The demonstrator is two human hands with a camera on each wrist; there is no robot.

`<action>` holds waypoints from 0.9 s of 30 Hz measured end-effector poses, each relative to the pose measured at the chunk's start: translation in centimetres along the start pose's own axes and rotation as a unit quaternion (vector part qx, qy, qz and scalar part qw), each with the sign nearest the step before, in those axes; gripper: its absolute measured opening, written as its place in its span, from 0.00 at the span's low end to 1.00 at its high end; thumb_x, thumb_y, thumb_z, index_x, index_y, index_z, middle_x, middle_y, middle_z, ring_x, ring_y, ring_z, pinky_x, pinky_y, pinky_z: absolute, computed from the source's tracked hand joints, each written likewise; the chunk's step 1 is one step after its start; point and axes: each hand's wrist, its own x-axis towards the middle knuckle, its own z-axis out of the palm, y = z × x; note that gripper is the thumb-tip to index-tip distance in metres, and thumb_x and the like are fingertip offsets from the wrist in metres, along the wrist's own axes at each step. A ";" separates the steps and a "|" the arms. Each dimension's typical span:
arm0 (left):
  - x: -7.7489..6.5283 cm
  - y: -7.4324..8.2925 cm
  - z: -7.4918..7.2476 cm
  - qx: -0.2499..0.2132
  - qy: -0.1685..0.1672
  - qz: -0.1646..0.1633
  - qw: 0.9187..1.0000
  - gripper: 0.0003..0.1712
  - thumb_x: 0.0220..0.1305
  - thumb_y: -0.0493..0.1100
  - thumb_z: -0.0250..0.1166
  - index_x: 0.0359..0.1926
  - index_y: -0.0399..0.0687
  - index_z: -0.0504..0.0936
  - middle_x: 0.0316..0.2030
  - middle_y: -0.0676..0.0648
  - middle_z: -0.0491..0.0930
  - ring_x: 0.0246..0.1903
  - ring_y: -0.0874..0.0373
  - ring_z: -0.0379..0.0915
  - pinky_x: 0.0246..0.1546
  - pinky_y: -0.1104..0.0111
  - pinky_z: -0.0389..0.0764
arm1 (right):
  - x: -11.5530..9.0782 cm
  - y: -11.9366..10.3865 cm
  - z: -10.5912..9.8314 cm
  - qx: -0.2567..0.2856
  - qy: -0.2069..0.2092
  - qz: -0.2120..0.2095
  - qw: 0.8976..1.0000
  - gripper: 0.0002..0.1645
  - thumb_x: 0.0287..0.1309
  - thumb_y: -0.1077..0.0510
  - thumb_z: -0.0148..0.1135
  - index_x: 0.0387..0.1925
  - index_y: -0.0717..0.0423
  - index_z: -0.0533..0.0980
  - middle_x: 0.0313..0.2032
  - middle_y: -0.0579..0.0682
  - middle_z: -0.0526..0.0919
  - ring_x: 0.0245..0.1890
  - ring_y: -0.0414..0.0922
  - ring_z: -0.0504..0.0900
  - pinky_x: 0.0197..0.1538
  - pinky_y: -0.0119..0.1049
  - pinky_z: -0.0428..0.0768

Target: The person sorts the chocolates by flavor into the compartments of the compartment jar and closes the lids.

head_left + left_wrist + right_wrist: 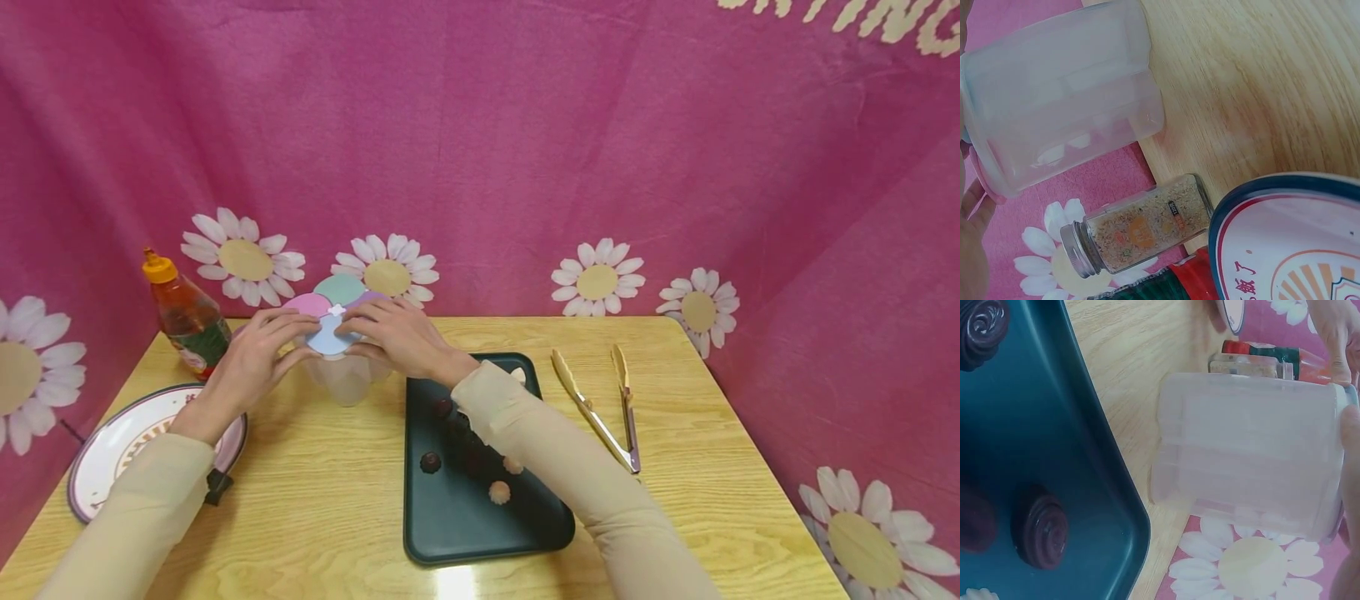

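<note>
A translucent container (348,379) with rounded lobes stands upright at the back left of the table. Its lid (333,335) has round pink, green, purple and blue flaps meeting at a small white centre. My left hand (251,354) pinches the lid's left edge, fingers on top and thumb lower. On the other side my right hand (405,337) grips the rim the same way, its fingertips on the blue flap. Both wrist views show the container's cloudy walls, and I cannot make out any contents. The flaps look closed.
A dark tray (450,533) holds several dark swirled pieces (430,462) and pale ones (499,492), under my right forearm. Tongs (602,425) lie right of it. At left are a sauce bottle (191,321), a plate (105,450) and a seasoning jar (1154,225).
</note>
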 end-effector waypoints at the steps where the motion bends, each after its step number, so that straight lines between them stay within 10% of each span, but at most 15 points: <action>1: 0.0 0.0 0.0 0.000 -0.001 -0.002 1.000 0.27 0.48 0.32 0.81 0.53 0.41 0.87 0.52 0.38 0.88 0.57 0.38 0.77 0.57 0.38 0.80 | 0.0 0.0 0.0 -0.003 0.001 -0.001 1.000 0.20 0.70 0.43 0.67 0.60 0.41 0.83 0.62 0.43 0.85 0.66 0.42 0.78 0.66 0.36 0.77; 27: 0.4 0.1 0.0 -0.007 0.012 -0.009 1.000 0.21 0.54 0.30 0.77 0.51 0.40 0.87 0.49 0.37 0.89 0.53 0.36 0.79 0.55 0.38 0.81 | 0.7 -0.3 -0.5 -0.024 -0.008 0.015 1.000 0.19 0.76 0.44 0.61 0.62 0.40 0.81 0.61 0.42 0.85 0.63 0.41 0.80 0.62 0.34 0.81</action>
